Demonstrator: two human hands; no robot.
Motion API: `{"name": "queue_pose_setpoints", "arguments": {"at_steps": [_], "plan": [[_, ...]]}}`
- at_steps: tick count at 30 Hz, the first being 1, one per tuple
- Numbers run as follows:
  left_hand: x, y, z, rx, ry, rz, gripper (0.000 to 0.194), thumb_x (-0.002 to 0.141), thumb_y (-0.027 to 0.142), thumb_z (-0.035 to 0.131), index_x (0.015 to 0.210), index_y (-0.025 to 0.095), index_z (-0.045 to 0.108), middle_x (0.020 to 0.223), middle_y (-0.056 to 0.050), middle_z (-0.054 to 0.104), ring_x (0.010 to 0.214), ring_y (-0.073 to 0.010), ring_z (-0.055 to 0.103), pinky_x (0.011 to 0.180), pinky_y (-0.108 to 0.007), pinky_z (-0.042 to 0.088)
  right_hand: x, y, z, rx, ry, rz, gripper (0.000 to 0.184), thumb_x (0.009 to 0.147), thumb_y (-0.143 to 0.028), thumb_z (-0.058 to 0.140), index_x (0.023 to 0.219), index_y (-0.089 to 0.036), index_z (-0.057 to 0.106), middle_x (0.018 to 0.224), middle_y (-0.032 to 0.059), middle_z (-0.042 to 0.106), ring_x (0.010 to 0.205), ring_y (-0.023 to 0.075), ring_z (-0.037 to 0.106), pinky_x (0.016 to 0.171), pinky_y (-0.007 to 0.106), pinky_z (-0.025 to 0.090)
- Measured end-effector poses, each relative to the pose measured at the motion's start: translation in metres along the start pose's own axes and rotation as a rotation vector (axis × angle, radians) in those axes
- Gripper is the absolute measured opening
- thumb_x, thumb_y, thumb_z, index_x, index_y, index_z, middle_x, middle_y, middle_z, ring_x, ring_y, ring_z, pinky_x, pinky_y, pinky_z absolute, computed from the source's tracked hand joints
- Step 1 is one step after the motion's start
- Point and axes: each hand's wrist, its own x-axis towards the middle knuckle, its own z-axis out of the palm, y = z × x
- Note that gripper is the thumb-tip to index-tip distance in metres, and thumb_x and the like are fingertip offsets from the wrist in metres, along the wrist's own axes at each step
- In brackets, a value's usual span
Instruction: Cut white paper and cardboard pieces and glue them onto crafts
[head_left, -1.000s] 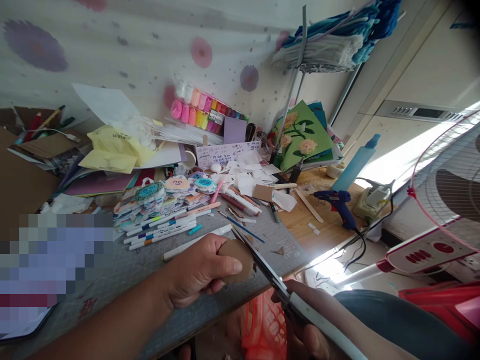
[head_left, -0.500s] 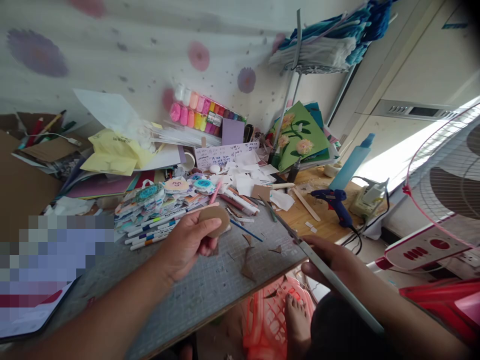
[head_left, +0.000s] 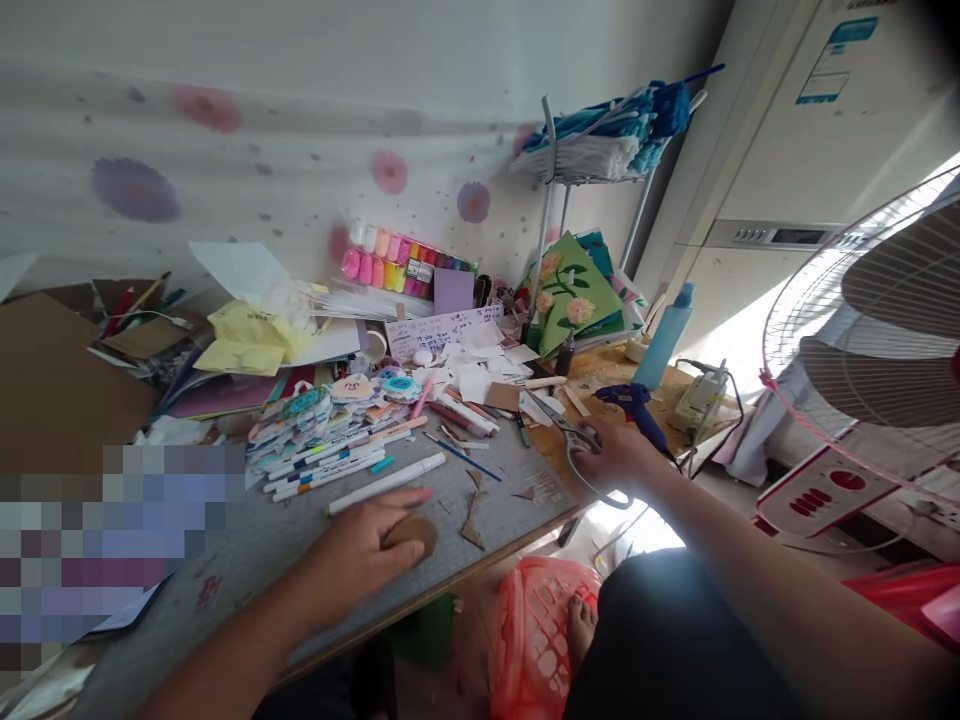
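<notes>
My left hand (head_left: 375,545) is low over the grey mat near the table's front edge, its thumb and fingers closed on a round brown cardboard disc (head_left: 418,538). A white marker (head_left: 386,483) lies just beyond those fingers. My right hand (head_left: 611,455) grips a pair of scissors (head_left: 574,432) by the handles at the table's right side. The blades point away to the upper left, over paper scraps, and one grey handle loop hangs below the hand. Brown cardboard offcuts (head_left: 472,520) are scattered on the mat between my hands.
Several markers (head_left: 330,470) and a pile of paper stickers (head_left: 292,420) cover the middle left. A blue glue gun (head_left: 630,400) and a blue bottle (head_left: 664,340) stand close beyond my right hand. A fan (head_left: 885,330) is at the far right, a phone-like blurred screen at left.
My left hand has lowered toward the mat with the cardboard disc. My right hand has turned the scissors and brought them over the table's right part. The view has shifted.
</notes>
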Motion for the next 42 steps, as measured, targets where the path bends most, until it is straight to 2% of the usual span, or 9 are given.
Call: {"name": "queue_pose_setpoints", "arguments": {"at_steps": [4,13,19,23,27,31,34,39,42], "plan": [[-0.013,0.001,0.016,0.22,-0.1,0.071,0.021,0.071,0.021,0.057,0.05,0.022,0.054,0.143,-0.008,0.049,0.139,-0.0338,0.03,0.11,-0.047,0.026,0.004,-0.007,0.002,-0.06,-0.001,-0.056,0.053,0.081,-0.039,0.056,0.127,-0.013,0.054,0.106,0.0175,0.069,0.095,0.0322,0.065,0.073,0.035,0.046],[-0.042,0.014,0.058,0.149,-0.364,0.302,0.017,0.069,0.01,0.056,0.065,0.022,0.067,0.14,-0.002,0.054,0.129,-0.0257,0.047,0.105,-0.036,0.036,-0.029,-0.033,0.001,-0.122,0.096,-0.317,0.029,0.09,-0.024,0.045,0.103,-0.009,0.066,0.11,0.021,0.061,0.107,0.033,0.056,0.089,0.041,0.042],[-0.045,0.01,0.04,-0.114,-0.068,0.103,0.018,0.079,0.026,0.058,0.09,0.019,0.071,0.093,-0.007,0.074,0.089,-0.0228,0.066,0.081,-0.031,0.049,-0.077,-0.063,0.012,-0.032,-0.039,-0.726,0.019,0.087,-0.024,0.054,0.094,-0.017,0.07,0.098,0.0097,0.067,0.095,0.0225,0.06,0.083,0.031,0.046],[-0.035,0.009,0.023,-0.492,0.147,-0.15,0.024,0.081,0.039,0.06,0.085,0.016,0.063,0.077,-0.006,0.073,0.058,-0.0159,0.061,0.059,-0.028,0.049,-0.073,-0.077,0.013,0.01,-0.076,-0.874,0.019,0.09,-0.022,0.052,0.088,-0.018,0.07,0.091,0.0067,0.069,0.089,0.0182,0.061,0.08,0.027,0.046],[-0.023,0.012,0.019,-0.666,0.16,-0.209,0.026,0.079,0.04,0.064,0.085,0.016,0.057,0.063,-0.003,0.069,0.043,-0.0105,0.052,0.046,-0.022,0.041,-0.048,-0.092,0.014,0.025,-0.014,-0.884,0.026,0.089,-0.022,0.053,0.11,-0.011,0.063,0.114,0.0164,0.064,0.104,0.0274,0.056,0.088,0.038,0.044],[-0.012,0.012,0.017,-0.687,0.162,-0.216,0.024,0.08,0.039,0.063,0.081,0.016,0.055,0.054,0.0,0.064,0.039,-0.0075,0.046,0.042,-0.019,0.035,-0.044,-0.096,0.012,0.015,-0.078,-1.001,0.013,0.085,-0.025,0.058,0.083,-0.016,0.068,0.084,0.0086,0.07,0.081,0.0221,0.06,0.073,0.031,0.045],[-0.004,0.009,0.013,-0.712,0.132,-0.24,0.025,0.081,0.039,0.063,0.082,0.016,0.055,0.056,-0.001,0.065,0.04,-0.0077,0.048,0.043,-0.019,0.037,-0.049,-0.092,0.007,0.137,-0.19,-1.085,0.024,0.088,-0.026,0.056,0.067,-0.018,0.065,0.066,0.002,0.066,0.064,0.0146,0.056,0.062,0.024,0.041],[0.018,0.007,0.011,-0.783,0.04,-0.242,0.028,0.084,0.043,0.058,0.088,0.016,0.055,0.06,-0.004,0.068,0.045,-0.0108,0.056,0.046,-0.021,0.041,-0.037,-0.104,0.003,0.522,-0.162,-0.818,0.015,0.083,-0.025,0.063,0.095,-0.017,0.066,0.08,0.0028,0.066,0.064,0.013,0.056,0.061,0.024,0.042],[0.032,0.01,0.015,-0.806,0.018,-0.205,0.026,0.085,0.042,0.058,0.087,0.016,0.056,0.059,-0.003,0.068,0.046,-0.0107,0.057,0.047,-0.021,0.042,-0.022,-0.119,0.009,0.733,-0.09,-0.629,0.015,0.079,-0.025,0.066,0.091,-0.017,0.061,0.083,0.0027,0.062,0.07,0.0149,0.057,0.063,0.026,0.044]]}}
